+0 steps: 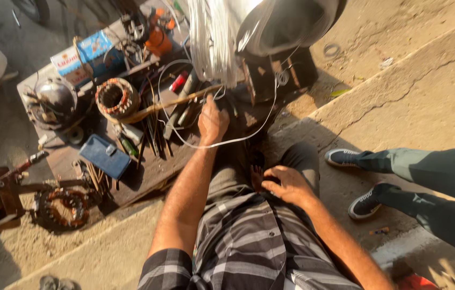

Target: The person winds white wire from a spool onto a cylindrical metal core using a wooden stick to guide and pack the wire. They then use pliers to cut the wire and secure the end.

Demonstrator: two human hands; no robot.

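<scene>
Your left hand [212,121] pinched the white wire [227,142] over the cluttered table [147,177]; your right hand [286,185] rested loosely curled on your knee. At ten o'clock sat a copper coil [116,99], beyond it a blue-and-red box [85,56].

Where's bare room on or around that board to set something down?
Free: concrete step beyond another person's shoes, and ground below the copper-wound stator. Crowded: wooden board around the left hand, blue box and wound stator.

Left hand [212,121] fingertips hidden — perhaps pinching the white wire [222,143].
</scene>
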